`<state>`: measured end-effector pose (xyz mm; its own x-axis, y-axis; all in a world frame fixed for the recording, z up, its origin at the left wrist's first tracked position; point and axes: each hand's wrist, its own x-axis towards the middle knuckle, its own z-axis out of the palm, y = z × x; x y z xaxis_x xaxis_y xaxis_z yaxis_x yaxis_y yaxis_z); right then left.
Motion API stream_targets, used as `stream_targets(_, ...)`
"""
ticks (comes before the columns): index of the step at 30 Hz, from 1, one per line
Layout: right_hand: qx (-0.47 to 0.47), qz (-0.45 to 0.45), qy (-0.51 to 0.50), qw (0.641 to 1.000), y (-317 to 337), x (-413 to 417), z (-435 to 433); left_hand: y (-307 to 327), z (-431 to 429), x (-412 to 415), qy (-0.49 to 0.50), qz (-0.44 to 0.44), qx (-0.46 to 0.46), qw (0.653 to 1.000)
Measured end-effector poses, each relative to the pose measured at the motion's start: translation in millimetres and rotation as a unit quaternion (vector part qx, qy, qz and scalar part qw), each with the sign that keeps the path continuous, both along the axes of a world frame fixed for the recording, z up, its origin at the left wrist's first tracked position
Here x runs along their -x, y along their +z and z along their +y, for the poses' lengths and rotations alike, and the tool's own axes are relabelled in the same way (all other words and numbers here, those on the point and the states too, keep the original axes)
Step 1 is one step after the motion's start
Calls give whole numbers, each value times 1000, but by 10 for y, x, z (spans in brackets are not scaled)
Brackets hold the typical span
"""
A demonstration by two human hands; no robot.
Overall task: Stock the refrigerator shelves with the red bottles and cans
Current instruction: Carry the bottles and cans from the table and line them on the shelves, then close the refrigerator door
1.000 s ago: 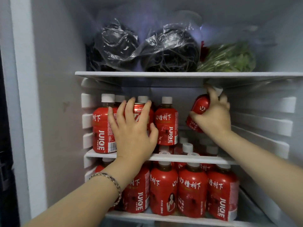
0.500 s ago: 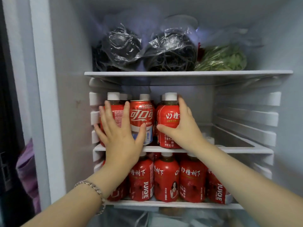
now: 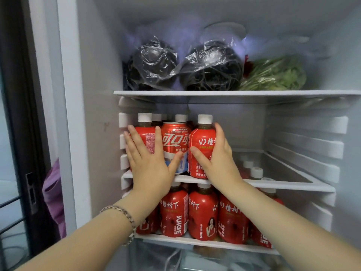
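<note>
1. White refrigerator (image 3: 97, 75) walls frame three shelves; the top shelf (image 3: 234, 93) carries two dark bagged bundles (image 3: 213, 67) and bagged greens (image 3: 273, 75).
2. On the middle shelf (image 3: 283, 185), far left, a red can (image 3: 175, 139) stands at the front edge between two white-capped red bottles.
3. Her left hand (image 3: 150, 169) lies flat, fingers (image 3: 134, 141) straight and spread, against the left bottle (image 3: 145, 132) and the can.
4. Her right hand (image 3: 220, 163) wraps the right bottle (image 3: 203, 137), thumb across its label.
5. More red bottles (image 3: 203, 214) fill the lower shelf (image 3: 195, 242).
</note>
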<state>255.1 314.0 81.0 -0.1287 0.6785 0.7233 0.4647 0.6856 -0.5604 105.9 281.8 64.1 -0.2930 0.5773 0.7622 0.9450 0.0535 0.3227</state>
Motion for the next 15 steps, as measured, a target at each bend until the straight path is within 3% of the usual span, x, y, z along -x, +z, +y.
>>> stream_targets(3, 36, -62, -47, 996, 78, -7, -50, 145, -90, -51, 48, 16, 86, 995)
stream_targets(5, 73, -161, -104, 979, 123, -49, -116, 303, -210, -71, 67, 20, 173, 982)
stream_targets(7, 89, -305, -178, 931, 152, -157, -300, 477, -432, -93, 50, 1, 227, 973)
stream_targets(9, 78, -423, -208, 878, 167, -268, -453, 567, -579, -107, 17, -13, 211, 977)
stream_targets(12, 85, -455, -177, 869, 105, -501, -918, 487, -984, -249, -83, -14, 167, 982)
stream_targets(15, 132, -462, -157, 863, -61, -686, -1455, 248, -1401, -397, -118, 13, 199, 973)
